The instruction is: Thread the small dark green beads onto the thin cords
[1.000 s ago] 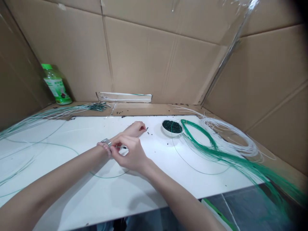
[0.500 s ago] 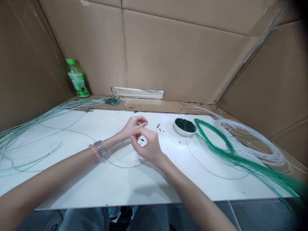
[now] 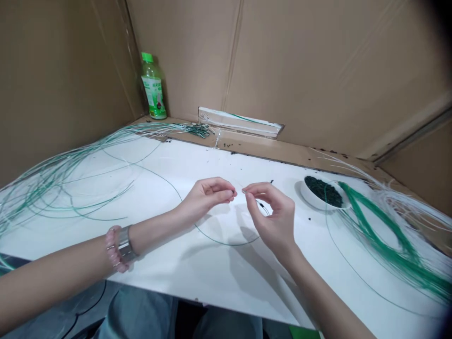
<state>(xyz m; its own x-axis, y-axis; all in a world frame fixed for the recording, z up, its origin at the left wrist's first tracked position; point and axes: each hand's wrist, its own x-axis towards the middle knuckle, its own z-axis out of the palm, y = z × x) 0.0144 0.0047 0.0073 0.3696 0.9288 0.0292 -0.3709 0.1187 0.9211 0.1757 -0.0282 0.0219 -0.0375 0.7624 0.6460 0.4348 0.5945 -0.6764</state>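
Above the middle of the white table [image 3: 148, 254], my left hand [image 3: 212, 195] pinches a tiny dark piece between thumb and forefinger; it looks like a bead, though it is mostly covered. Just to its right, my right hand [image 3: 270, 209] has thumb and forefinger closed on the end of a thin strand. Small black beads [image 3: 262, 205] sit on the strand beside the right palm. A thin green strand [image 3: 226, 244] curves over the table below both hands. The fingertips of the two hands are slightly apart.
A white bowl [image 3: 316, 201] of dark beads stands at the right, beside a green strand bundle [image 3: 391, 240] and white strands [image 3: 406, 202]. Green and white strands [image 3: 81, 150] spread across the left. A green bottle [image 3: 153, 89] stands at the back left by cardboard walls [image 3: 300, 70].
My hands have moved apart from their overlapping position. The camera view has turned and shifted, so the bottle, bowl and strands appear farther right.
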